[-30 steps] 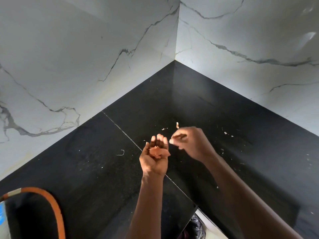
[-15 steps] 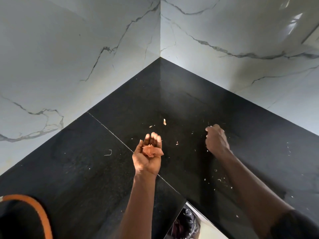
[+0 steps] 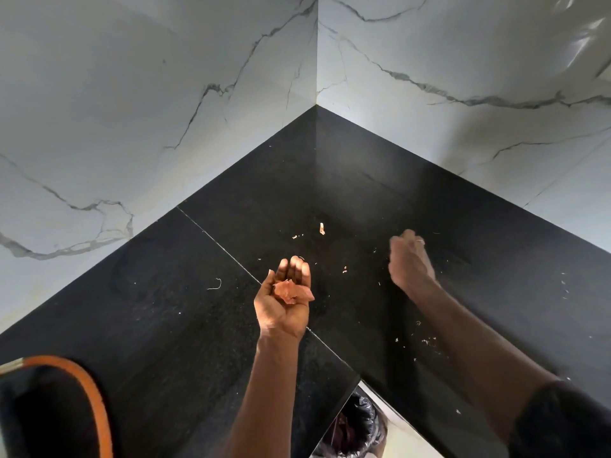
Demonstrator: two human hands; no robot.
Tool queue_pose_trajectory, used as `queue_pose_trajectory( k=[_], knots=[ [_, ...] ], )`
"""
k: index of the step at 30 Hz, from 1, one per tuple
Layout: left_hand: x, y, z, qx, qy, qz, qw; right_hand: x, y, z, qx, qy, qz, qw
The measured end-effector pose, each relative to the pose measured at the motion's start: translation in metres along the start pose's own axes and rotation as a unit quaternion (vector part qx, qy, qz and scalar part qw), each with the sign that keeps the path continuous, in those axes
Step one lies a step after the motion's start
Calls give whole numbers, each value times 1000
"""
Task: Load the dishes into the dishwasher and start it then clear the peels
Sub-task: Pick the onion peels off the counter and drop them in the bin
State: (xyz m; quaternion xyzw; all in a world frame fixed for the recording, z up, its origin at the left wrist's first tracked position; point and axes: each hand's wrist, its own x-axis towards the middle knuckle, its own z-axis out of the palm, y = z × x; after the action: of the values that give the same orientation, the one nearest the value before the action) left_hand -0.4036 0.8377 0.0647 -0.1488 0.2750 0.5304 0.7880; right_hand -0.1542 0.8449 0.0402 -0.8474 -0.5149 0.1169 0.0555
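Left arm comes straight up the middle, forearm bare, and the left hand (image 3: 282,305) sits palm-up above the black counter (image 3: 172,312), right over the seam (image 3: 211,236) between the two slabs. The fingers (image 3: 296,269) are pressed together and bent upward, thumb tucked in alongside, making a shallow cup. In that cup lies a small wad of orange-pink peels (image 3: 292,291), resting against the base of the fingers, with one corner poking out past the palm's right edge.

Out to the right, the other arm reaches in on a diagonal, a dark sleeve (image 3: 562,421) at the upper arm. The right hand (image 3: 410,261) is low over the counter, back toward the camera, fingers curled down and away. It is blurred, so whether those fingertips pinch anything or touch the stone, I cannot tell.

Between and around the hands, pale scraps (image 3: 321,228) are scattered on the dark surface: one larger bit beyond the left hand, a speck between the hands, more crumbs beside the right forearm. White veined walls (image 3: 132,94) meet in the corner behind. Down below the counter's inner corner, a bin (image 3: 358,428) lined with a black bag shows.
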Motion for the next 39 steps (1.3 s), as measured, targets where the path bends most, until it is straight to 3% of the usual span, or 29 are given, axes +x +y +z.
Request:
queue_pose_trajectory(
  k=[7,14,27,34,39],
  knots=[
    [12,-2,-5,34,15,8,999,-24,-63,17,27,-18,-143,989],
    [13,-2,-5,40,17,2,999,11,4,-8,34,60,34,997],
    [16,-10,5,46,22,-3,999,10,20,-8,57,17,26,998],
    [20,-13,6,51,21,-1,998,-5,-22,10,105,-40,-125,986],
    [15,-11,5,59,21,5,998,-15,-40,20,57,-35,-176,982]
  ],
)
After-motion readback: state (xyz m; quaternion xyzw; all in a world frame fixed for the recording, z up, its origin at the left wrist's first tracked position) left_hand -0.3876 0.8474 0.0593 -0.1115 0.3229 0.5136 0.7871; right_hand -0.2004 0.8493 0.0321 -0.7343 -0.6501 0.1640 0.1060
